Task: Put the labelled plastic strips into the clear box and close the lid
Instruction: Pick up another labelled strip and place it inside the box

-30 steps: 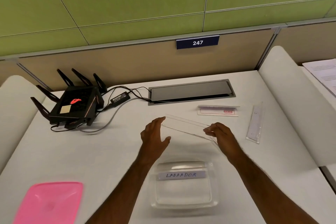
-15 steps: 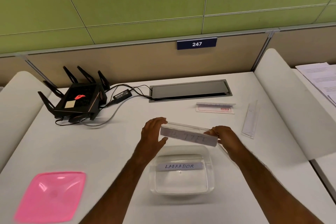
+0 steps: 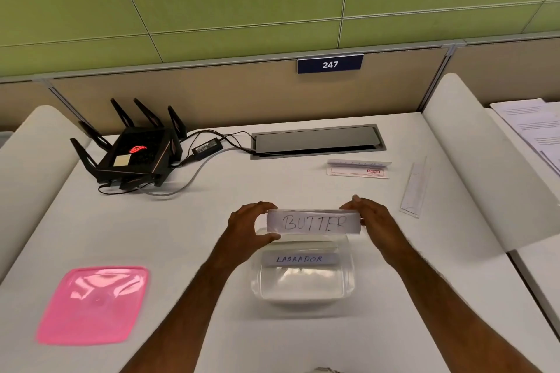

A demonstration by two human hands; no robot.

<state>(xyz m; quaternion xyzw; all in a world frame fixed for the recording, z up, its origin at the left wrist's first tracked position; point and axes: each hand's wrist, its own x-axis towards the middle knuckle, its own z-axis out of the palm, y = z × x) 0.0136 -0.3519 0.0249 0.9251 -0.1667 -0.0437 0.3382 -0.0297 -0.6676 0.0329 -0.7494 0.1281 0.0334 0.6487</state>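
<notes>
Router [image 3: 133, 151] at surface's far-left corner, pink lid [image 3: 92, 304] near-left, 2 strips [image 3: 359, 168] far-right, both hands [image 3: 247, 228] [image 3: 374, 222] grasping BUTTER strip [image 3: 313, 222] by its ends above box [image 3: 303, 277]

BUTTER strip [image 3: 314, 222] now apparently face-on.

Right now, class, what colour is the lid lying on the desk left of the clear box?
Pink, translucent and glossy: the lid, seen in the head view.

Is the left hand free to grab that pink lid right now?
Probably not yet: the left hand pinches one end of the clear BUTTER-labelled plastic strip. Otherwise the flat pink plastic lid lies unobstructed on its side of the white desk.
</notes>
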